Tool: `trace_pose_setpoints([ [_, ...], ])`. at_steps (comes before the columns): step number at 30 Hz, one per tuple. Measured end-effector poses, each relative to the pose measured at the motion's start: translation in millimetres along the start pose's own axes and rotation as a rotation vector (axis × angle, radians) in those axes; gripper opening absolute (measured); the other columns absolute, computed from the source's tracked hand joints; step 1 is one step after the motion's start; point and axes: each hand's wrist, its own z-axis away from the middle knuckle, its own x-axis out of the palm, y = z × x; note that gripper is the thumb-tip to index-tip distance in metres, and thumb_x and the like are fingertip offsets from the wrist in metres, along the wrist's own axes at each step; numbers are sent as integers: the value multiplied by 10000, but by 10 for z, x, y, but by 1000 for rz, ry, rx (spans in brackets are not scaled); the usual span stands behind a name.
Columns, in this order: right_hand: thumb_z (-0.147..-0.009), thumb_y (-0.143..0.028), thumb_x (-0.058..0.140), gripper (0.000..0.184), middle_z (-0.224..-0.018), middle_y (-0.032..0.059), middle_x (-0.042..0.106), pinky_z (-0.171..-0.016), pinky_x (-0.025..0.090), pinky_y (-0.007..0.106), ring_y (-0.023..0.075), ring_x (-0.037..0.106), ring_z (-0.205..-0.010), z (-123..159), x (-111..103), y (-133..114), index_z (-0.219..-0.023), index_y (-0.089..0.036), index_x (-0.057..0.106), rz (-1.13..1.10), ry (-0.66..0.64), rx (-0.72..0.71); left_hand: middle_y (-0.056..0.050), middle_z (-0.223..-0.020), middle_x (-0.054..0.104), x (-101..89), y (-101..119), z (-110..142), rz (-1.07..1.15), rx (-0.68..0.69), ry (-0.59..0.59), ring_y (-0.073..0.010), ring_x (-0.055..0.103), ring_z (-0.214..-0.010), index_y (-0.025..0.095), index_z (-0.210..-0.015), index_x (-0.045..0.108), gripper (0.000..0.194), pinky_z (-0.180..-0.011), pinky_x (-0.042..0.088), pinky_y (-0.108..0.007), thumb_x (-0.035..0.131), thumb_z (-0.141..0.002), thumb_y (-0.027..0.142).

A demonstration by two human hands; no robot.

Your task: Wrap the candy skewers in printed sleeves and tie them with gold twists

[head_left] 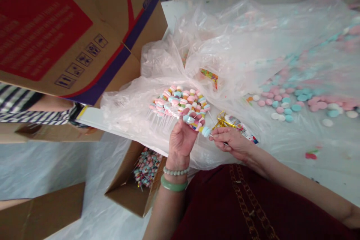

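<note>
At centre frame, the left hand (182,137) grips a candy skewer (195,124) while the right hand (232,140) pinches its stick (210,135), seemingly mid-wrapping, the next move likely calling for the gold ties (223,121) alongside

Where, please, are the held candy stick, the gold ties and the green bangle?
Held candy stick (200,128), head view: its middle.
Gold ties (222,122), head view: middle of bundle.
Green bangle (173,185), head view: band's middle.

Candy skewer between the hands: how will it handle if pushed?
The candy skewer looks stiff: it runs straight between left hand and right hand. Likely head-heavy, candies crowding one end of its thin stick. Rounded candies may roll.
</note>
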Motion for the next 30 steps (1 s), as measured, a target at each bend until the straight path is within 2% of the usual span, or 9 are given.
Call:
trace_pose_setpoints([
  [3,-698,-201,682,136,-439,-94,426,-356,97,174,3,194,-331,-8,-85,14,-779,-119,610,-154,-128,69,-48,-1013,683,-32,29,29,-43,-21,-39,-226,626,-1020,186,-1010,651,306,-973,440,-423,739,-717,205],
  [7,-694,-195,700,140,-417,-112,390,-343,107,157,2,172,-328,11,-110,25,-749,-121,594,-256,-227,135,-22,-930,706,-66,-31,55,-84,14,32,-190,665,-906,188,-935,657,255,-897,486,-364,764,-703,195],
  [11,-690,-201,707,148,-424,-102,420,-339,110,152,1,186,-320,32,-63,42,-737,-126,589,-252,-223,100,-9,-875,707,-21,-164,75,-126,120,70,-165,671,-830,187,-921,659,286,-862,499,-330,797,-675,236],
  [14,-706,-221,703,154,-434,-87,442,-343,110,156,2,217,-320,34,-34,69,-764,-115,609,-167,-128,4,2,-858,695,43,-264,100,-146,171,65,-147,664,-802,193,-939,654,276,-821,503,-295,779,-699,250],
  [17,-727,-237,697,157,-423,-86,429,-343,98,157,6,230,-318,32,-34,93,-765,-112,609,-114,-54,-80,-3,-843,690,77,-310,134,-156,153,71,-148,665,-768,185,-927,652,248,-743,507,-273,760,-723,275],
  [20,-724,-228,701,163,-433,-100,420,-340,120,150,2,208,-314,34,-61,99,-793,-121,599,-206,-173,13,-20,-821,686,68,-263,153,-133,68,89,-177,669,-783,165,-904,652,260,-794,508,-322,768,-713,298],
  [24,-736,-216,694,156,-449,-115,403,-332,149,141,0,172,-317,33,-89,95,-796,-130,578,-303,-330,150,-54,-948,689,45,-132,142,-3,-20,41,-230,643,-961,171,-974,652,330,-918,472,-415,749,-730,371],
  [27,-744,-245,693,172,-451,-119,386,-333,149,140,2,168,-321,15,-79,92,-791,-136,570,-308,-335,185,-21,-869,675,55,-115,130,27,44,5,-178,639,-871,175,-941,655,296,-925,464,-395,753,-731,360],
  [30,-730,-263,698,188,-448,-118,380,-338,132,147,0,176,-316,-14,-42,95,-780,-138,568,-261,-275,143,-1,-745,629,76,-200,136,-44,87,3,-146,621,-757,159,-860,651,267,-823,484,-324,760,-721,359],
])
